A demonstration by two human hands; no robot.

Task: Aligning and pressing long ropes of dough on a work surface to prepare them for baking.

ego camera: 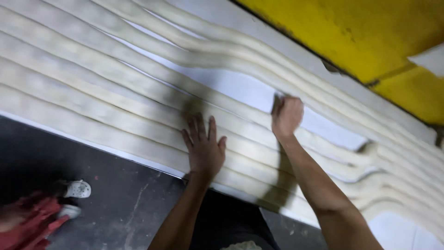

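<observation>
White table (259, 95) (dough-covered): both hands, left (203, 148), right (286, 115), press dough ropes (115, 99).

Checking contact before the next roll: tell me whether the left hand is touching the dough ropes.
Touching. The head view shows the left hand laid flat, fingers spread, pressing directly on the dough ropes with no gap visible.

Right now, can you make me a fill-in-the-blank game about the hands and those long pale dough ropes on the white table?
1. The left hand lies ____ on the long pale dough ropes, fingers spread.
2. The right hand is curled into a ____ beside a rope.
3. The ropes lie side by side on a ____ table.
4. The wall behind the table is painted ____.

Missing words: flat; fist; white; yellow
</observation>
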